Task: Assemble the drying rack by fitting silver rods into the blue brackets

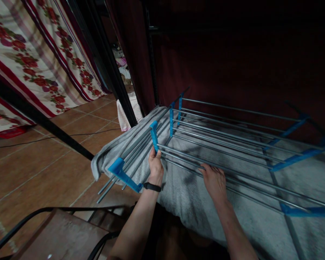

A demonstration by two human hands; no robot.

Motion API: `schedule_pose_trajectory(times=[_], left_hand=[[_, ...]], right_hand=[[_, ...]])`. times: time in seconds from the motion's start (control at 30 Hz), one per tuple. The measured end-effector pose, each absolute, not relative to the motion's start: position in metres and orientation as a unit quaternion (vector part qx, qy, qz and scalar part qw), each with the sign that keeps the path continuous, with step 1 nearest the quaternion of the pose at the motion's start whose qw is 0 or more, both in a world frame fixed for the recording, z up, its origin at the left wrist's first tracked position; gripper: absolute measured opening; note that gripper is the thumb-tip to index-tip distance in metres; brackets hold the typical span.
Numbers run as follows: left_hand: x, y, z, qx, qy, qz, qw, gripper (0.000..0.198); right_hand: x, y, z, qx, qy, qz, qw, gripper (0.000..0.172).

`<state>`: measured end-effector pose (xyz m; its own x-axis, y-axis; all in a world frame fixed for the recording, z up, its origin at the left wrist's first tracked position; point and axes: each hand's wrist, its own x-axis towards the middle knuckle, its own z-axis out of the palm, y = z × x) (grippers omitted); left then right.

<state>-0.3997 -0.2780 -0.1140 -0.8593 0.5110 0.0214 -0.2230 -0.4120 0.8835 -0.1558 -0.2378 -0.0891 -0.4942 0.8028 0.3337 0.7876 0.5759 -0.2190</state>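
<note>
A drying rack (233, 141) of grey metal rods and blue plastic brackets lies on a grey blanket (195, 202). My left hand (155, 167), with a black band on the wrist, is closed round the rods beside a blue bracket (154, 134). My right hand (214, 180) rests on the near rods with its fingers curled over them. A folded wing of the rack with another blue bracket (121, 173) sticks out over the blanket's left edge.
A tiled floor (43, 162) spreads to the left, crossed by a black bar (43, 122). A floral curtain (38, 54) hangs at the far left. A dark red drape (233, 54) fills the back. A brown surface with a black metal frame (56, 231) sits at the bottom left.
</note>
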Motion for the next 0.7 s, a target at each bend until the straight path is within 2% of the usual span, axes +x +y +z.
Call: schedule_pose_trajectory(times=[0.23, 0.7], left_hand=[[-0.399, -0.277, -0.112, 0.148, 0.506, 0.823, 0.210, 0.038], [-0.402, -0.264, -0.104, 0.173, 0.592, 0.776, 0.131, 0.016]], right_hand=[[-0.155, -0.239, -0.088, -0.457, -0.865, 0.019, 0.205, 0.018], [-0.158, -0.239, -0.065, -0.502, -0.844, 0.094, 0.165, 0.021]])
